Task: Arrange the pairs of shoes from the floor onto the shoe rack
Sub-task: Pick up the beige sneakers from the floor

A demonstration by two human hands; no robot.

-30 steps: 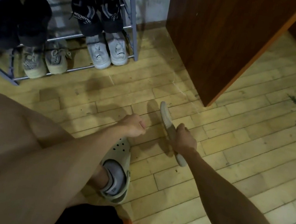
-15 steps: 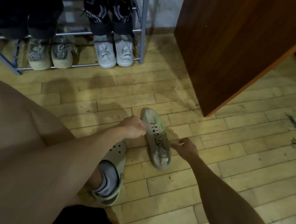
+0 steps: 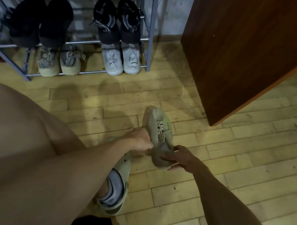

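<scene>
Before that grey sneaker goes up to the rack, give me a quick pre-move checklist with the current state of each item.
1. Right hand gripping the heel of the grey sneaker: ok.
2. Left hand securing the sneaker: cannot tell; it is a closed fist beside the shoe, contact unclear.
3. Sneaker upright, laces up, toe toward the shoe rack: ok.
4. Matching second sneaker on the floor: not ok, none in view.
5. Free slot on the rack: cannot tell; the visible shelves look filled, with a possible gap on the bottom shelf's left end.
6. Floor path to the rack unobstructed: ok.
</scene>
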